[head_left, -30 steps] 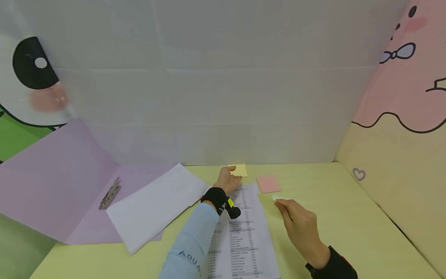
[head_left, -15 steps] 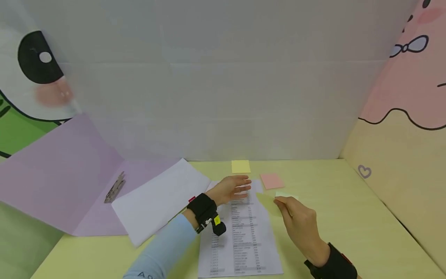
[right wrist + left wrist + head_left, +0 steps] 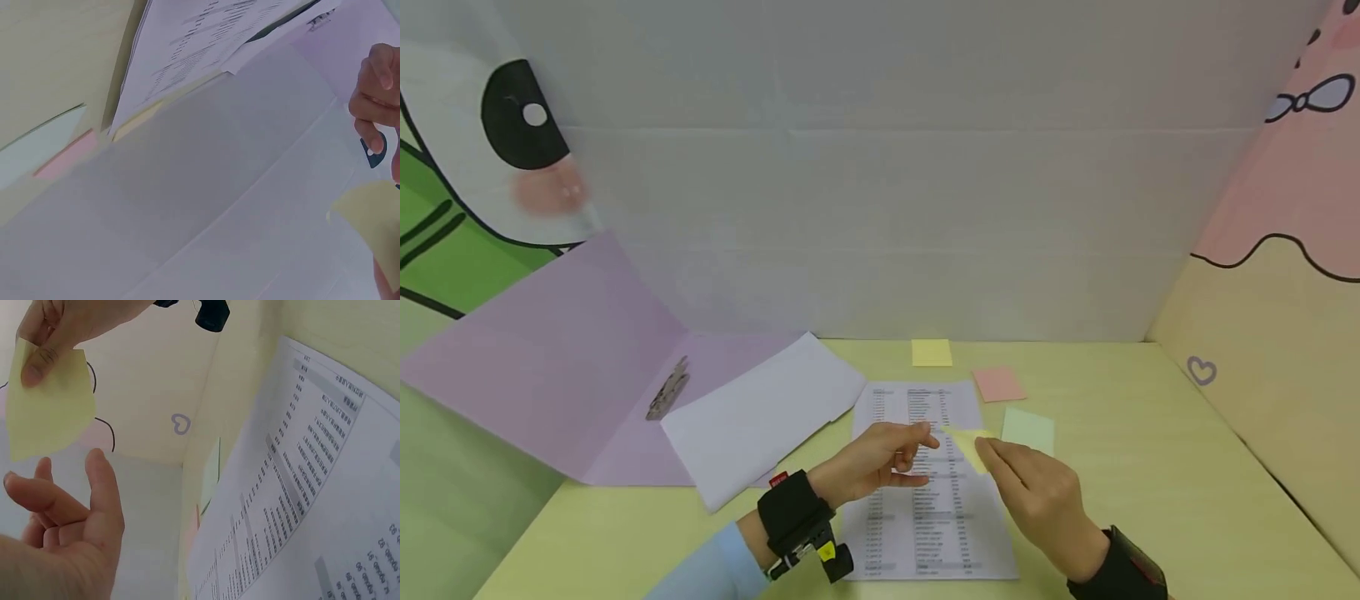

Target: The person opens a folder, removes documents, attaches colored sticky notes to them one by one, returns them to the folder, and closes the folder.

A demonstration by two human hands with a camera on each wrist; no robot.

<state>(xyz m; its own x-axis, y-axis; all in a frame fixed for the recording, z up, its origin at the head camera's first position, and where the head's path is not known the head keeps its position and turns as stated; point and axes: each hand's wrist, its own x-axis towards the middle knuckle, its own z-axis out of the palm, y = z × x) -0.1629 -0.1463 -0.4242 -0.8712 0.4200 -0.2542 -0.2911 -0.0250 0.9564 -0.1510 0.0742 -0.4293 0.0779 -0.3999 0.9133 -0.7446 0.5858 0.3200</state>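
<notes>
My right hand [image 3: 1041, 487] pinches a yellow sticky note [image 3: 967, 448] between thumb and fingers, above the right side of a stack of printed sheets [image 3: 932, 537]. The left wrist view shows the same note [image 3: 53, 419] hanging from the pinch, its lower edge curling. My left hand [image 3: 880, 458] hovers over the sheets just left of the note, fingers loosely bent and spread. Nothing lies between its fingers, and a small gap parts them from the note [image 3: 56, 437]. In the right wrist view the note [image 3: 372, 215] is partly cut off at the right edge.
Behind the sheets lie a yellow sticky pad [image 3: 932, 352], a pink one [image 3: 998, 385] and a pale green one [image 3: 1028, 429]. At left an opened purple folder [image 3: 550, 358] with a metal clip [image 3: 668, 388] bears white paper [image 3: 767, 421]. A grey-white wall [image 3: 887, 208] closes the back.
My left hand has drawn back from beside the yellow pad at the rear, toward me and close to the held note. The right hand keeps its pinch; more of the green pad now shows.
</notes>
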